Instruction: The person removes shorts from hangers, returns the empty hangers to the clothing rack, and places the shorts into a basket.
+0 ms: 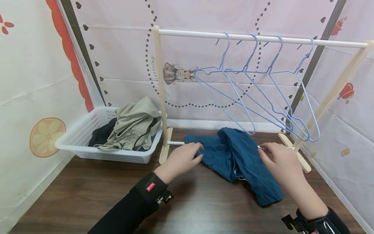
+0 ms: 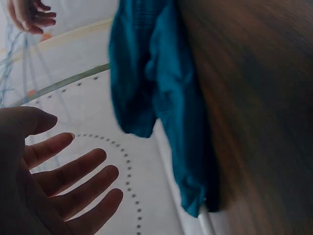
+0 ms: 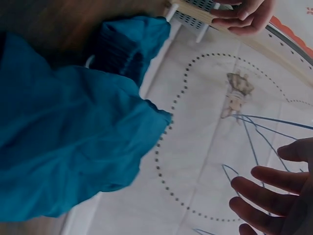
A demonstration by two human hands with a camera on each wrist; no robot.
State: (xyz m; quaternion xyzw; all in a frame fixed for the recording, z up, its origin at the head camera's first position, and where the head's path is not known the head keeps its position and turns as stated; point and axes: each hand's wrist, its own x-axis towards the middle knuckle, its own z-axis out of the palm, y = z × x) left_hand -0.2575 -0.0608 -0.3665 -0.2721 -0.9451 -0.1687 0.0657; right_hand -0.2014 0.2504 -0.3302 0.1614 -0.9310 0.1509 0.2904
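Dark blue trousers (image 1: pixel 233 156) lie crumpled on the wooden table under the clothes rack, across its low white bar (image 1: pixel 176 143). My left hand (image 1: pixel 182 159) hovers at their left side; in the left wrist view that hand (image 2: pixel 63 181) has its fingers spread and holds nothing. On the other side my right hand (image 1: pixel 283 161) is beside the trousers. Seen from the right wrist, this hand (image 3: pixel 276 191) has extended fingers, apart from the cloth (image 3: pixel 78 132). Folds hide part of the trousers' shape.
Several blue wire hangers (image 1: pixel 248 70) hang from the rack's white top rail (image 1: pixel 193 33). A white plastic basket (image 1: pixel 109 157) at the left holds a beige garment (image 1: pixel 131 126) and a black one (image 1: pixel 102 133). Wooden posts (image 1: pixel 161 81) and feet flank the trousers; patterned sheets stand behind.
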